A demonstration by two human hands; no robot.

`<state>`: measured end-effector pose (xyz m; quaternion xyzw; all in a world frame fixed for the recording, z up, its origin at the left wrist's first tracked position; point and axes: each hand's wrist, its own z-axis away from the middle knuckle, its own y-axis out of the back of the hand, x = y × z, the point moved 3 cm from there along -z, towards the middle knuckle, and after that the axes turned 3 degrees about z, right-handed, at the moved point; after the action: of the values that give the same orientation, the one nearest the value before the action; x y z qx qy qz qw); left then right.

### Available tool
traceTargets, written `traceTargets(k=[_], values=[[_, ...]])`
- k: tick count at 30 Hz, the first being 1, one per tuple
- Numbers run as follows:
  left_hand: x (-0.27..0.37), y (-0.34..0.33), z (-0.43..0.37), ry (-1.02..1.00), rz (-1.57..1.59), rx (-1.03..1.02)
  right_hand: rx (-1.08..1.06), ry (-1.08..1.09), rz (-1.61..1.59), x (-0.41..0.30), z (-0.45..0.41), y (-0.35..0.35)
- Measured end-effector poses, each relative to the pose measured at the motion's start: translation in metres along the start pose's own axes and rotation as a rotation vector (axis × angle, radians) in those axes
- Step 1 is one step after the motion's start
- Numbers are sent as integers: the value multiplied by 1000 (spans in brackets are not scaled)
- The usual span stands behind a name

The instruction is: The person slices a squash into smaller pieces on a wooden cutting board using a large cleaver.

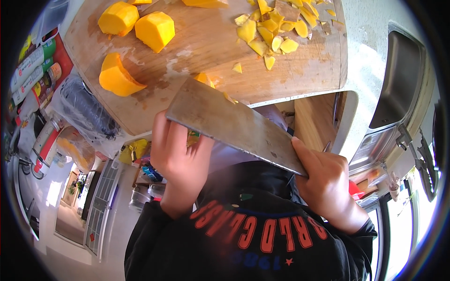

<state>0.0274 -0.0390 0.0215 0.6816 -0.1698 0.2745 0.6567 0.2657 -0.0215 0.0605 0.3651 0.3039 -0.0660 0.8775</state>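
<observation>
My right hand [321,175] grips a wide cleaver [228,123] at its near right end; the fingers hide the handle. The blade slants up to the left across the front edge of a wooden cutting board [200,38]. My left hand [182,158] is at the blade's far left end, its fingertips hidden by the metal. Beyond the blade shows a bit of orange pumpkin [205,79], mostly covered; whether my left hand holds it is unclear. Peeled pumpkin chunks, including a blocky one [154,31] and a curved one [119,75], lie on the board's left.
Pumpkin peelings [270,30] are heaped on the board's right. A stainless steel sink [399,77] is set into the counter at right. Bottles [33,65] and a plastic-wrapped dark roll [88,105] crowd the left. Below the board's front edge, a wooden drawer or cabinet part [313,119] shows.
</observation>
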Motion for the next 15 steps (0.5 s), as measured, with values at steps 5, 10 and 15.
traceTargets(k=[5, 10, 15], values=[[1, 2, 1, -45, -2, -50, 55, 128, 71, 5, 4, 2], [0, 3, -1, -30, -35, -102, -83, 30, -14, 1, 2, 3], [-5, 0, 0, -99, -32, -69, -62, 34, 54, -4, -2, -4]])
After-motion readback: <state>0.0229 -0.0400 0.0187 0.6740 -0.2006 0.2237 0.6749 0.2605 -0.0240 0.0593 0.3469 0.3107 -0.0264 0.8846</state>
